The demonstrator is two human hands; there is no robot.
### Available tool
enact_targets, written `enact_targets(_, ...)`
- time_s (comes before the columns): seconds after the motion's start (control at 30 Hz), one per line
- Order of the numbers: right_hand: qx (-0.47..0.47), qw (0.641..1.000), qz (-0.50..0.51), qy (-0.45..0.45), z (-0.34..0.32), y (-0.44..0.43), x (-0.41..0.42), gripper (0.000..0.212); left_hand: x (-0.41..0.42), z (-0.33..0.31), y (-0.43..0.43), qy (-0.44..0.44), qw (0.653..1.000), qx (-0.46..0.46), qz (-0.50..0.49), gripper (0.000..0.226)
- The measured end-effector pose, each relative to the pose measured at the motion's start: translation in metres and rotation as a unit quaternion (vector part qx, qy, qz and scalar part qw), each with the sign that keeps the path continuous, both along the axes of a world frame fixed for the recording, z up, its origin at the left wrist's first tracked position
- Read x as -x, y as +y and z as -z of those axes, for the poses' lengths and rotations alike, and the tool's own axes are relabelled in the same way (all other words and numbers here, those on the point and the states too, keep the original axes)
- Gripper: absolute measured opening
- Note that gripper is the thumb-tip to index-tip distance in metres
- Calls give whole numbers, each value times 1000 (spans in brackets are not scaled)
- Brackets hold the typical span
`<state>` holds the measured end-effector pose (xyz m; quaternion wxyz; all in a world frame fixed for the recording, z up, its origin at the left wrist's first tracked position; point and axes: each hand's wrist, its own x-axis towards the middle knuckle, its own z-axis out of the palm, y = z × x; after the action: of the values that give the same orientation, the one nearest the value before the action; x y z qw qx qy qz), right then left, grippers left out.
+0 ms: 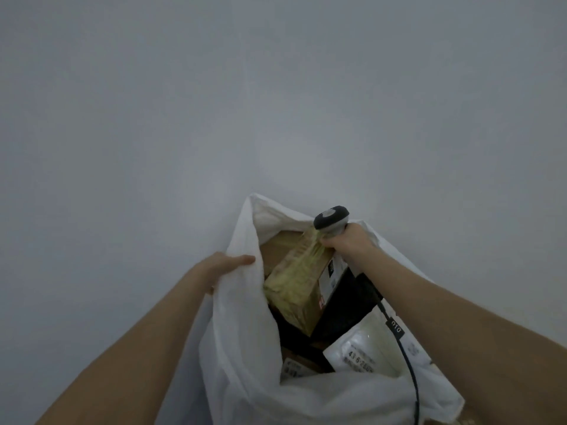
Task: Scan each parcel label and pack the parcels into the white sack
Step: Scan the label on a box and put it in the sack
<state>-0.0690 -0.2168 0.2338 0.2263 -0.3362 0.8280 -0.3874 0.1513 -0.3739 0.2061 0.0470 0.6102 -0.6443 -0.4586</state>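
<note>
Seen from above, a thin white plastic sack (245, 348) stands open, filling the view from 6 o'clock up to the centre. Two bare forearms reach in from 7 and 4 o'clock.

Nearest, low inside the sack, lie a white plastic mailer bag with a printed label (362, 348) at 5 o'clock and a small brown cardboard parcel with a label (294, 366) just left of it. A black flat parcel (346, 308) sits between and above them.

A black scanner cable (408, 363) with a small black tag reading 010 (395, 328) runs up past the mailer.

At the centre, a brown cardboard box wrapped in yellowish tape (294, 286) leans tilted inside the sack, against a plain brown cardboard box (276, 246) behind it.

The left hand (227, 265), at 9 o'clock of the sack, grips the sack's rim.

Farthest, the right hand (349, 240) is closed around the handle of a grey handheld barcode scanner (331, 217), fingers touching the taped box's upper end.

A pale grey plain surface (276, 87) lies beyond.
</note>
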Motion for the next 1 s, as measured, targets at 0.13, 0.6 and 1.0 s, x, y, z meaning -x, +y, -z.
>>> enact_targets(0.13,22,1000,3,-18,-5,32,-11,19,-18,-12,27,97,973,179,-110,26)
enact_targets(0.6,29,958,-134,-251,6,87,-76,39,-46,-7,149,222,955,33,-195,47)
enact_targets(1.0,67,969,10,-238,-11,180,-44,23,-2,-39,222,-41,826,525,202,45)
